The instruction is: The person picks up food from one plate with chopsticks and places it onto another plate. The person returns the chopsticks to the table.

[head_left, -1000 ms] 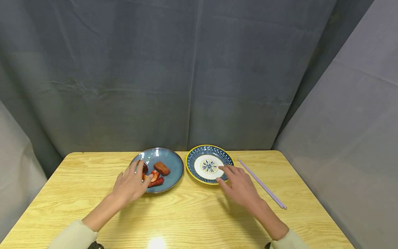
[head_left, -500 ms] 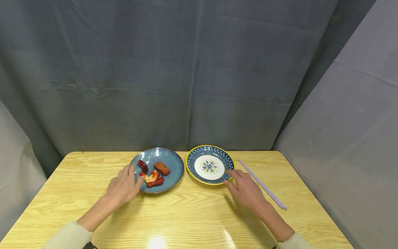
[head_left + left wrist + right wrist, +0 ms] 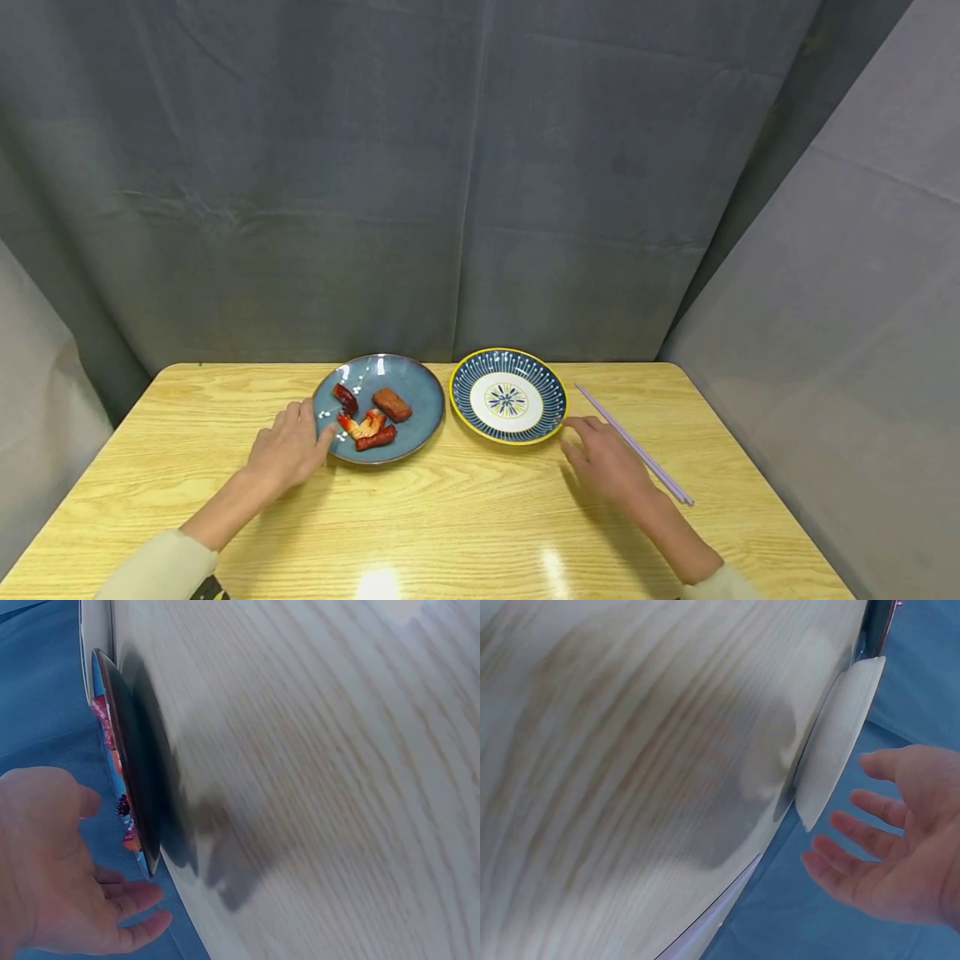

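Note:
My left hand (image 3: pixel 283 446) is at the left rim of a blue-grey plate (image 3: pixel 420 408), fingers spread and loosely bent, holding nothing. On that plate lie a brown block of food (image 3: pixel 392 404), a dark red piece (image 3: pixel 345 398), a red-and-cream piece that looks like shrimp (image 3: pixel 369 424) and a red roll-like piece (image 3: pixel 376 437). My right hand (image 3: pixel 606 460) hovers by the lower right rim of a patterned blue-and-white plate (image 3: pixel 480 394) with a yellow edge. In the right wrist view its fingers are relaxed and apart from the plate's pale underside (image 3: pixel 838 742).
A pair of lilac chopsticks (image 3: pixel 633 444) lies slantwise on the wooden table (image 3: pixel 450 533), to the right of the patterned plate. Grey curtains (image 3: pixel 315 208) hang right behind the table's back edge and along both sides.
The left hand has drawn back left from over the food to the plate's rim, uncovering the pieces. The right hand has shifted right and down, off the patterned plate. Plates and chopsticks stay put.

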### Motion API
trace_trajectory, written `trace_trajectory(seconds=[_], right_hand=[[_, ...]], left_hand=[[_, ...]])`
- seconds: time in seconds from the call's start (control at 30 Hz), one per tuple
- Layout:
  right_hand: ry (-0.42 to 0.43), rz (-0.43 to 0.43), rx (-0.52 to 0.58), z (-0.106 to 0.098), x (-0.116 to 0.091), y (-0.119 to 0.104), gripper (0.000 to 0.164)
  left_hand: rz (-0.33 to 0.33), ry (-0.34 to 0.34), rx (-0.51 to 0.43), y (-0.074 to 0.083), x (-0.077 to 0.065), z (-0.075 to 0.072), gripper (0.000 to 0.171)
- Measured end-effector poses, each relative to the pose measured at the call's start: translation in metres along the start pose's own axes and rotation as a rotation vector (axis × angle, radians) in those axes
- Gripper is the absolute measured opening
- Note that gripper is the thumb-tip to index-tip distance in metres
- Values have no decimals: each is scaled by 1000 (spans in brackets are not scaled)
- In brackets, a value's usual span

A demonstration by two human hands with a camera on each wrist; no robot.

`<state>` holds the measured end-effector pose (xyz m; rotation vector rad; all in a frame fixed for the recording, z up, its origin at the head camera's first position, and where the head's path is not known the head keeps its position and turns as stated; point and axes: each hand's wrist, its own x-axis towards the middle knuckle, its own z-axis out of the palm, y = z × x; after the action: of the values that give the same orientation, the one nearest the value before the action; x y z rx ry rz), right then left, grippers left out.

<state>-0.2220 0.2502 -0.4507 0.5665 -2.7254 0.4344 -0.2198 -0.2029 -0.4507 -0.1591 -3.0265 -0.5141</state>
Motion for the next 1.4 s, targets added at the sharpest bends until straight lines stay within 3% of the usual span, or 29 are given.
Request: trace_trajectory(seconds=[0.23, 0.43, 0.67, 1.03, 1.4], right_hand=[[-20, -9, -11, -1, -6, 15, 38], [-50, 49, -27, -5, -9, 27, 42], [-72, 116, -20, -8, -14, 43, 43], [-146, 205, 0, -8, -21, 63, 48], [-163, 211, 1, -7, -25, 74, 46]], left_hand=[[-21, -14, 8, -6, 1, 6, 66], [-31, -26, 4, -13, 2, 8, 65], [-40, -49, 19, -18, 2, 9, 49], [-3, -45, 44, -23, 4, 12, 44], [79, 6, 140, -26, 6, 14, 40]])
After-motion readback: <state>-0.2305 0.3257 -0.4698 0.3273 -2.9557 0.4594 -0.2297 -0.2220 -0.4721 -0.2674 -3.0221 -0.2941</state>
